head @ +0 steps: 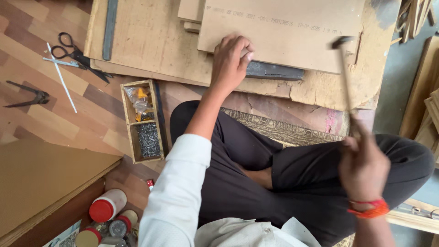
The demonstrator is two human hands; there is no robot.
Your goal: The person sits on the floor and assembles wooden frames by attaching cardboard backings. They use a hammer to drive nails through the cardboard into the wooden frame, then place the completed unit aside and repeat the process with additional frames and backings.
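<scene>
I sit cross-legged on the floor. My left hand [231, 59] presses, fingers curled, on the near edge of a brown fibreboard panel [283, 27] that lies over a dark metal bar [274, 71] and a larger worn board [151, 41]. It may pinch something small at the panel's edge; I cannot tell. My right hand [363, 167] grips the handle of a hammer [346, 68], blurred with motion. The hammer's head is raised over the panel's right part.
A wooden box [142, 121] with nails and small bags lies left of my knee. Black scissors [75, 55], pincers [27, 97] and a white stick [61, 77] lie on the patterned floor. Red-capped bottles [106, 206] stand at lower left. Wood pieces [427, 105] are stacked at right.
</scene>
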